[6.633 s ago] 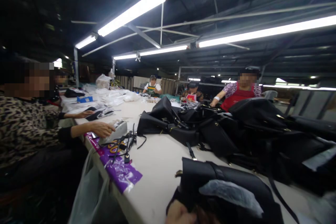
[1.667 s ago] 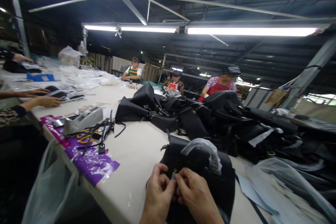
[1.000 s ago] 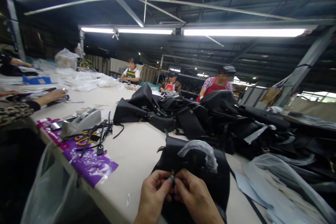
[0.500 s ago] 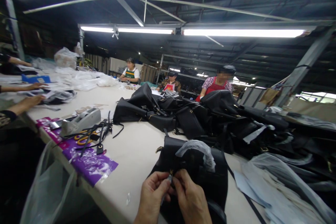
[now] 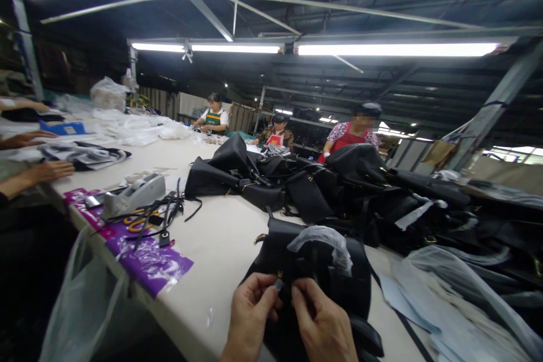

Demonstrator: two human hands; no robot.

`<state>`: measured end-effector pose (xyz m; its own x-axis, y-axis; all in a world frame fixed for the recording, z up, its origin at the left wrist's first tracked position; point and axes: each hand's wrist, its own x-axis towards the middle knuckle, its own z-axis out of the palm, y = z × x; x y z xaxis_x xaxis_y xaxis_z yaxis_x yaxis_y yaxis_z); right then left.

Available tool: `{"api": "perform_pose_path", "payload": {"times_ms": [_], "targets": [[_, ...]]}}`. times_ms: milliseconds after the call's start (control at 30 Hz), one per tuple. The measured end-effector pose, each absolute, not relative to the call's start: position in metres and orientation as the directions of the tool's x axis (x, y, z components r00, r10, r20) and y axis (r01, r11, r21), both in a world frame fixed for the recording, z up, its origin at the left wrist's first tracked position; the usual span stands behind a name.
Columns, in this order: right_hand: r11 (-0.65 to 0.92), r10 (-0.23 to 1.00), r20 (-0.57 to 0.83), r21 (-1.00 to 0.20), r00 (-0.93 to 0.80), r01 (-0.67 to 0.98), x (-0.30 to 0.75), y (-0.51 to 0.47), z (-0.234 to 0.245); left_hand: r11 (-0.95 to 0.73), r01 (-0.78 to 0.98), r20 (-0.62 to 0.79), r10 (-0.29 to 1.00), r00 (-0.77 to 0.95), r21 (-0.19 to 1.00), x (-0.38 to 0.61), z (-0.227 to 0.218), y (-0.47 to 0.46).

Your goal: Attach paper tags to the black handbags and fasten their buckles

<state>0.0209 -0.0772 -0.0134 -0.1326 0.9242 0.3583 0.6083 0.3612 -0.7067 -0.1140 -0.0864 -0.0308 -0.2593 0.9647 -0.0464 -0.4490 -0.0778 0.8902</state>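
A black handbag (image 5: 297, 249) lies in front of me on the white table (image 5: 220, 237), with a crumpled clear wrap (image 5: 324, 240) on top of it. My left hand (image 5: 250, 317) pinches a small grey piece (image 5: 278, 283) at the bag's front, by a small gold fitting. My right hand (image 5: 324, 325) is curled just to the right of it, fingertips on the bag's dark front. What the right fingers hold is hidden.
A heap of black handbags (image 5: 339, 186) fills the table's middle and right. A tape dispenser (image 5: 133, 192), black straps, scissors and a purple plastic sheet (image 5: 148, 257) lie at left. A clear bag (image 5: 80, 305) hangs off the edge. Other people sit around the table.
My hands have drawn slightly apart, the left still pinching the small grey piece. The neighbour's hands at left have shifted over a plastic-wrapped item.
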Motion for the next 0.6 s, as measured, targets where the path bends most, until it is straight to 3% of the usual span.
{"api": "perform_pose_path", "payload": {"times_ms": [200,467,600], "targets": [[0.266,0.964,0.240,-0.854,-0.115,0.447,0.019,-0.084,-0.003,-0.137,-0.346,0.020,0.947,-0.322,0.928,-0.113,-0.033,-0.090],[0.194,0.967,0.117,-0.911,-0.225,0.363,0.012,-0.076,-0.005,-0.159,-0.304,0.062,0.950,-0.306,0.939,-0.112,-0.035,-0.095],[0.056,0.973,0.015,-0.983,-0.229,0.173,0.004,-0.077,-0.013,-0.196,-0.279,0.111,0.950,-0.291,0.940,-0.110,-0.047,-0.095]]}}
